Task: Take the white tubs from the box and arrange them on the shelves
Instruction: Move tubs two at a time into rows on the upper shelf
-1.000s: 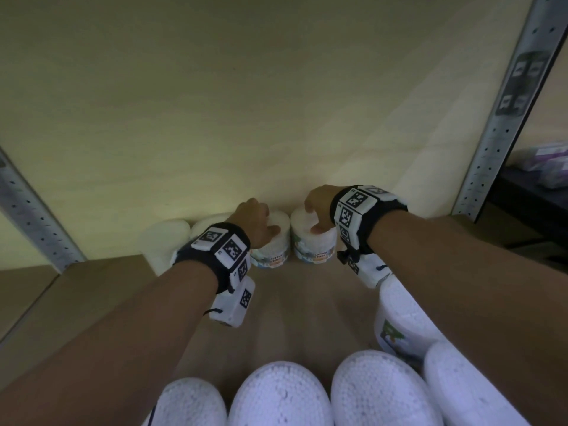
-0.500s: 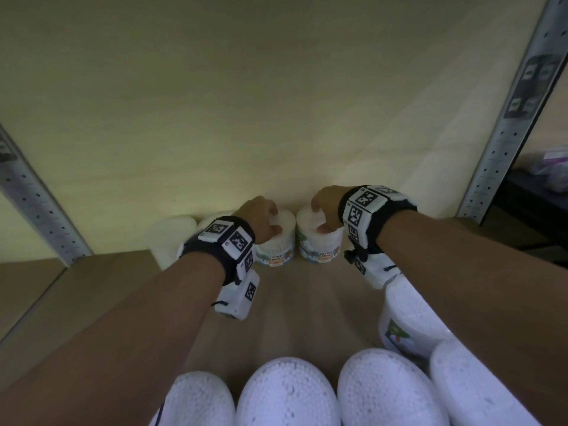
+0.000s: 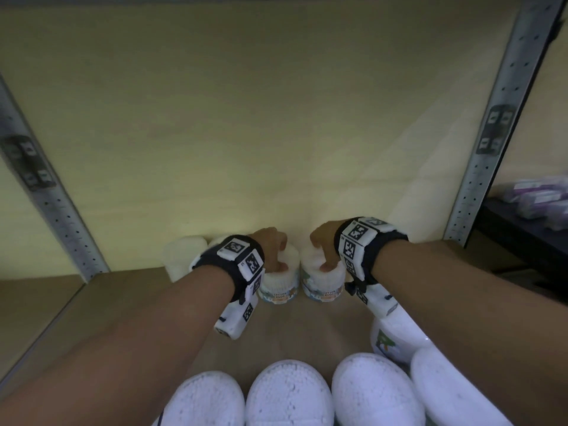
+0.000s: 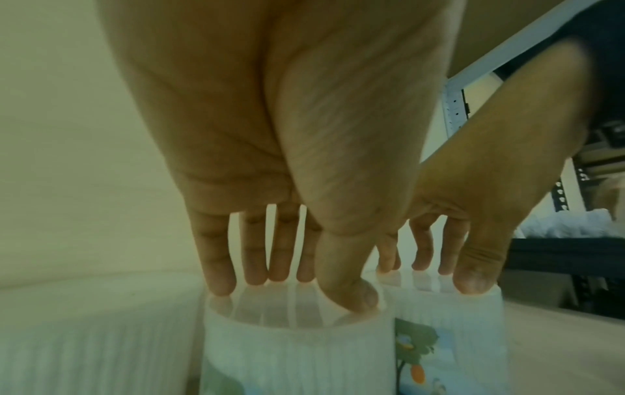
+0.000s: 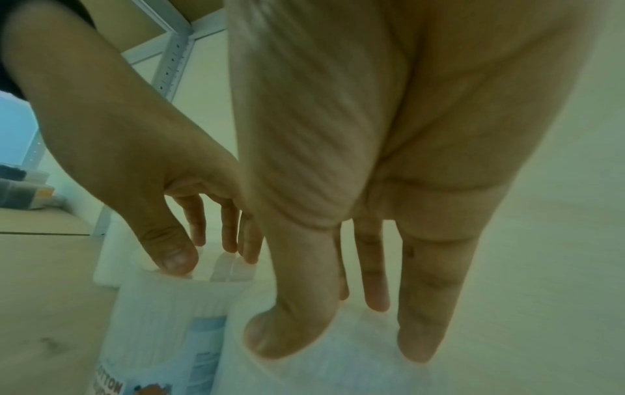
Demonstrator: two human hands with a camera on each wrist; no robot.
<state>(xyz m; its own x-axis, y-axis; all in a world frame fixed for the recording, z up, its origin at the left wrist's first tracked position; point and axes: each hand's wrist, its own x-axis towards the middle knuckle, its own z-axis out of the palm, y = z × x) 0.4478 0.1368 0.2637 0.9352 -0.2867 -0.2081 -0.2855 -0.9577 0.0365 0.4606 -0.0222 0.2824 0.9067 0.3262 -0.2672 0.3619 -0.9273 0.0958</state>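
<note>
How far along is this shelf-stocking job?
Done: two tubs stand at the shelf's back. In hand: the left hand and right hand each grip a tub's top there. Left: several tubs wait nearer the camera.

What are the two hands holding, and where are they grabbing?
Each hand grips one white tub by its top rim, fingertips and thumb around the lid: the left hand on the left tub, the right hand on the right tub.

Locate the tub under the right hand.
Head view: the right-hand tub stands at the shelf's back panel, centre-right, beside the left-hand tub, with the right hand gripping its top.
</note>
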